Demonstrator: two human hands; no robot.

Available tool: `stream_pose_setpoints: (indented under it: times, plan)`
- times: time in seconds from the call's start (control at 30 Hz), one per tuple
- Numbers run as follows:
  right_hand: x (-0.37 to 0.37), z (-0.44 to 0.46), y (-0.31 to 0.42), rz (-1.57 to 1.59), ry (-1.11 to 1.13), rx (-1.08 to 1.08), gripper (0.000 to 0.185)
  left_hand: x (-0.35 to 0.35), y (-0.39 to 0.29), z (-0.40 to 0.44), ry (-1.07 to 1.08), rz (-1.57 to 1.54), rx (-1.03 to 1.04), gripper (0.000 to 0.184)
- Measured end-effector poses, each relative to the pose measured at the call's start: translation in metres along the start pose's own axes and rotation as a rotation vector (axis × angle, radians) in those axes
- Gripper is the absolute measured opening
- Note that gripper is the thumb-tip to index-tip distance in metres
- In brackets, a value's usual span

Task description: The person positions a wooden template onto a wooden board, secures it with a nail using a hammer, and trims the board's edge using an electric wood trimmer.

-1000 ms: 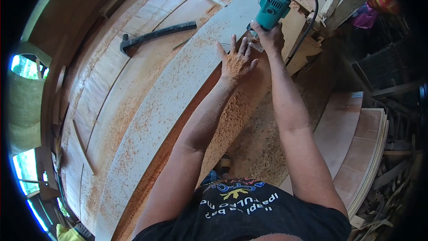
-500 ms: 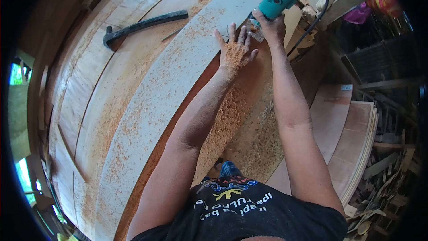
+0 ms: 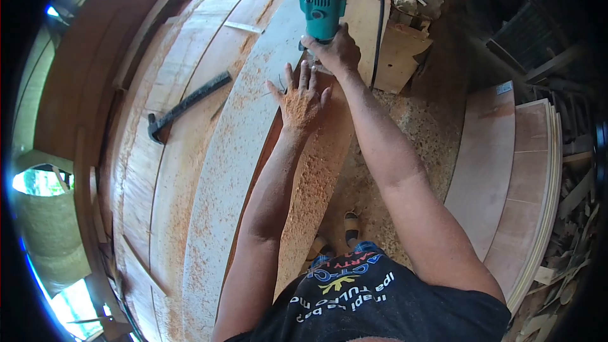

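Note:
My right hand [image 3: 339,56] is wrapped around the lower body of a teal trim router [image 3: 322,14], which stands upright at the edge of a long pale board [image 3: 218,171]. A black cord runs from its top. Just nearer to me, my left hand [image 3: 300,106] lies flat on the board's edge with fingers spread, its back coated in orange sawdust. The router's bit and the cut are hidden. Sawdust is scattered over the board. Left of it, a dark hammer [image 3: 190,106] lies on the wooden sheets.
Thin wood strips [image 3: 144,267] lie on the sheets at left. Stacked curved plywood panels [image 3: 484,171] stand at right, beside a heap of wood offcuts [image 3: 573,215]. The router cord [image 3: 380,31] loops down on the right. My feet are on a littered floor [image 3: 373,183].
The view has turned, so the hammer and sheets appear lower. The router and both hands seem slightly farther along the board, away from me. My grip on the router is unchanged.

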State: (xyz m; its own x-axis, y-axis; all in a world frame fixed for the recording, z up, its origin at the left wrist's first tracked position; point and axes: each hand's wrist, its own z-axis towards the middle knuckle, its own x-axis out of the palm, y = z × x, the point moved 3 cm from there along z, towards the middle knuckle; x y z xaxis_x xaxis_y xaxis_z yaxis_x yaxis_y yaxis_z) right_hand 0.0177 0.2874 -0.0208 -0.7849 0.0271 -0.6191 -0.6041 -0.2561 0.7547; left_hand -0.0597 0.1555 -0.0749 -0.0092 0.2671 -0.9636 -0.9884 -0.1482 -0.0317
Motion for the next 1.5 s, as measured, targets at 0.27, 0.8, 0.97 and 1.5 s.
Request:
stream_pose_setpoints:
  times: [0.27,0.8,0.97,1.5]
  plan:
    - [-0.006,0.008,0.003,0.013,0.043,0.044,0.088,0.008,-0.001,0.01,0.019,0.003,-0.014,0.068]
    - [0.002,0.038,-0.014,-0.023,-0.01,-0.01,0.085,0.022,-0.004,0.036,-0.088,-0.058,-0.011,0.068]
    - [0.005,0.048,-0.024,-0.008,0.001,-0.021,0.086,0.019,-0.008,0.042,-0.065,-0.062,-0.009,0.067]
    - [0.004,0.082,-0.032,-0.027,-0.026,-0.028,0.084,0.027,-0.015,0.073,-0.023,-0.054,-0.023,0.067]
